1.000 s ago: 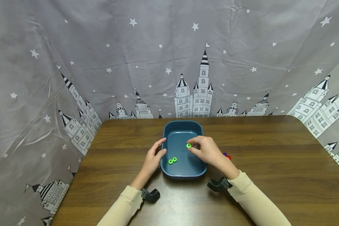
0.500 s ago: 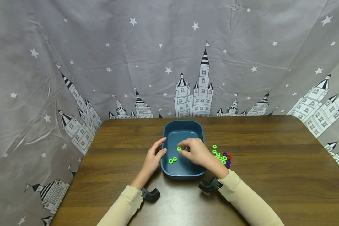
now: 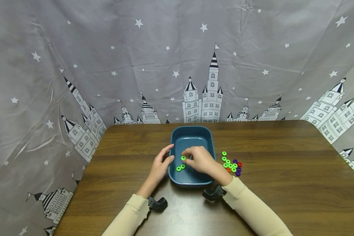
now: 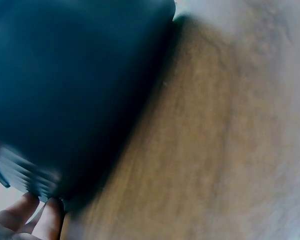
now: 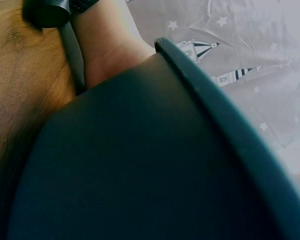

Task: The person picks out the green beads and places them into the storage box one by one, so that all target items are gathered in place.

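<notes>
Over a dark blue plastic tray (image 3: 191, 179), my right hand (image 3: 202, 160) pinches a small green ring (image 3: 183, 158) between thumb and index finger. Two more green rings (image 3: 181, 167) lie touching on the tray floor, just nearer to me. My left hand (image 3: 160, 162) holds the tray's left side, thumb at the rim. In the left wrist view, left fingers (image 4: 47, 220) touch the outside of the tray wall (image 4: 80, 90). The right wrist view is mostly filled by the tray's outer wall (image 5: 120, 155), which hides the right hand's pinch.
Right of the tray, a loose cluster of several green rings (image 3: 230, 166), purple rings (image 3: 238, 169), a red ring (image 3: 240, 164) and an orange ring (image 3: 228, 170) lies on the wooden table (image 3: 283, 157). A grey castle-print curtain (image 3: 165, 59) hangs behind the table.
My right hand has carried the green ring leftward and slightly nearer, toward the two rings in the tray. The cluster on the right has come into view. The left hand stays put.
</notes>
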A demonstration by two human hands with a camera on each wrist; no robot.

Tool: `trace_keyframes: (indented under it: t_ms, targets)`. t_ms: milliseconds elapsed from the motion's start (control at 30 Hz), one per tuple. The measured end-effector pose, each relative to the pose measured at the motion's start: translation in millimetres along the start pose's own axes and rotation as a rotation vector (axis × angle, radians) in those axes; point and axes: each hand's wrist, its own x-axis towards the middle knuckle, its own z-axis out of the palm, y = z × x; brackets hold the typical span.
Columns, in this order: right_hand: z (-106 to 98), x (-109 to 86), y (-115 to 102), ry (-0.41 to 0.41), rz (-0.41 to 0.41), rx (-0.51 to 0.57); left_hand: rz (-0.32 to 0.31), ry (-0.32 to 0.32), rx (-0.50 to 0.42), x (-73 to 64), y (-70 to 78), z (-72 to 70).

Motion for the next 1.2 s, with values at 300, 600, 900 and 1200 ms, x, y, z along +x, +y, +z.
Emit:
trace_keyframes:
  t_ms: [300,600,900,1200]
  targets:
    - [3.4,-0.4,2.2,-0.045,0.044,-0.021,0.025,0.001,-0.010,0.6,-1.7,0.1]
    - [6.0,-0.7,3.7,-0.096,0.114,-0.069,0.024,0.007,-0.002,0.2,0.8,0.7]
    - [8.0,-0.7,5.2,-0.148,0.169,-0.051,0.018,0.004,0.000,0.1,-0.9,-0.1]
    - [8.6,-1.8,4.3,-0.159,0.188,-0.059,0.018,0.004,-0.001,0.8,-0.8,0.5]
